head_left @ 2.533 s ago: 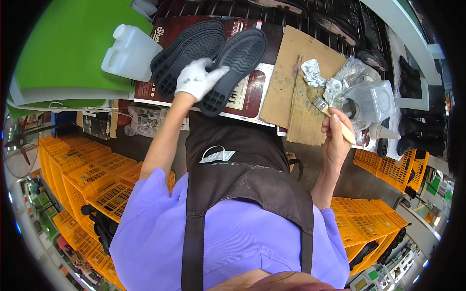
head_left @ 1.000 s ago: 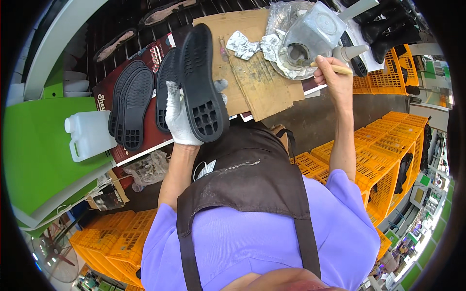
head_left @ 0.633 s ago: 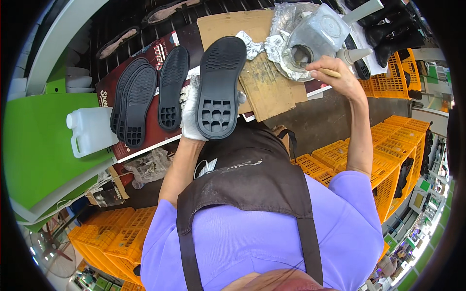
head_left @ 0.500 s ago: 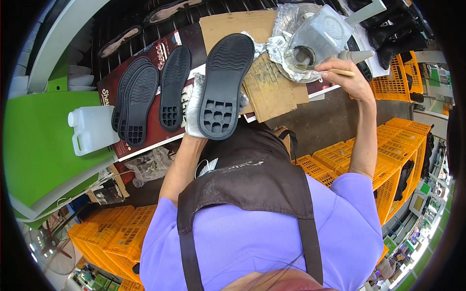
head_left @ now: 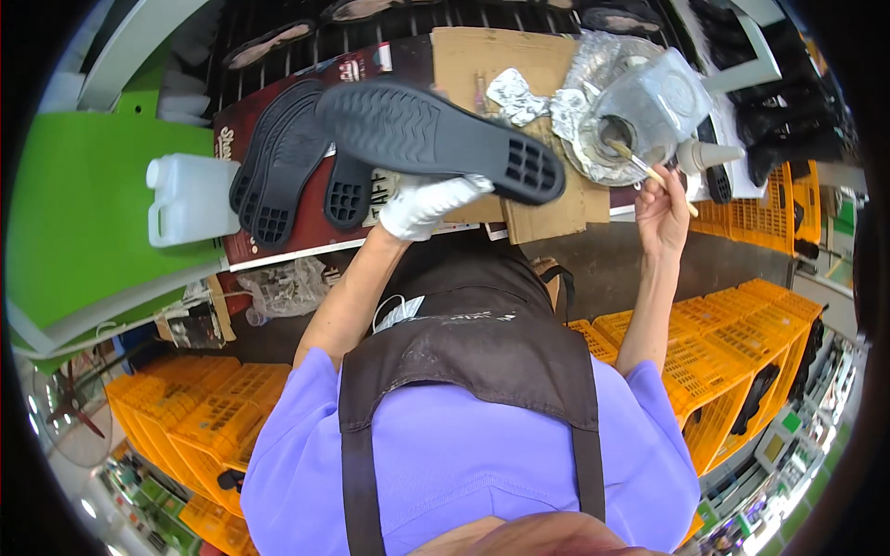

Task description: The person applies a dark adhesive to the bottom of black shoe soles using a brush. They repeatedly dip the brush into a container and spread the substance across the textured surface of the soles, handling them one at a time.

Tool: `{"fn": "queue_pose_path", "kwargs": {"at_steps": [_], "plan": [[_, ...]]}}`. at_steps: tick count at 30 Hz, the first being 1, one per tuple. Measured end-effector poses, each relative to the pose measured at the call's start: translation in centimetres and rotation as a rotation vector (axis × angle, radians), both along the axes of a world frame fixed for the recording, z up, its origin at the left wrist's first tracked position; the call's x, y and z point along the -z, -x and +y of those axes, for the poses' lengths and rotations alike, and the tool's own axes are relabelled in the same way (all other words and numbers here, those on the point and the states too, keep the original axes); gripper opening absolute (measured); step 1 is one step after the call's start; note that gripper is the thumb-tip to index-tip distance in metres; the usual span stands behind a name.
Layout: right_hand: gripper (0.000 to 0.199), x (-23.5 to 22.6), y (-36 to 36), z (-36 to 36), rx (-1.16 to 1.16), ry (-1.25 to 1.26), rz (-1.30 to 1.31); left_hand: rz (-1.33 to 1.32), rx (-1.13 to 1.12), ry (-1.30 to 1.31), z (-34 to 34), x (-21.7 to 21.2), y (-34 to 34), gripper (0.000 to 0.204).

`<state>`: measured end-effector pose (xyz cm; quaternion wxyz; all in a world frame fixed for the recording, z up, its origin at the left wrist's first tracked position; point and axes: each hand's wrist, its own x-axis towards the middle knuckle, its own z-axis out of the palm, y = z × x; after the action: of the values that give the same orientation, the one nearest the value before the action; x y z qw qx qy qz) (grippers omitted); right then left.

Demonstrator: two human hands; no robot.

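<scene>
My left hand (head_left: 422, 208), in a white glove, grips a black shoe sole (head_left: 417, 130) from beneath near its middle. The sole lies crosswise, its gridded heel to the right and its wavy tread facing up. Bare, my right hand (head_left: 661, 211) is closed on the pale handle of a brush (head_left: 638, 163). The bristle end sits at the round opening of a tilted clear plastic container (head_left: 663, 97). More black soles (head_left: 278, 199) lie on the dark red board to the left, one partly hidden under the held sole.
Cardboard (head_left: 556, 215) covers the bench's middle, with crumpled white material (head_left: 517, 96) on it. A nozzle-tipped bottle (head_left: 712, 156) is right of the container. A white jug (head_left: 193, 199) stands left on a green surface (head_left: 83, 204). Orange crates (head_left: 732, 334) flank me on both sides.
The held sole has turned from upright to crosswise, heel now to the right. My right hand has shifted lower, and the brush's bristle end now shows at the container's opening.
</scene>
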<state>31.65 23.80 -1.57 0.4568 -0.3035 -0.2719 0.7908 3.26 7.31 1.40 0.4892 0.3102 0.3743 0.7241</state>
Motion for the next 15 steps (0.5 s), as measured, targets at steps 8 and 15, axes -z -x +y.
{"fn": "queue_pose_path", "kwargs": {"at_steps": [8,15], "plan": [[0.038,-6.0,8.6,-7.9,-0.021,-0.453,-0.057,0.43,-0.222,-0.031,0.5,0.6,0.8,0.077],[0.027,-7.8,14.6,-12.0,-0.124,-0.535,-0.246,0.319,-0.223,-0.102,0.3,0.5,0.1,0.079]]}}
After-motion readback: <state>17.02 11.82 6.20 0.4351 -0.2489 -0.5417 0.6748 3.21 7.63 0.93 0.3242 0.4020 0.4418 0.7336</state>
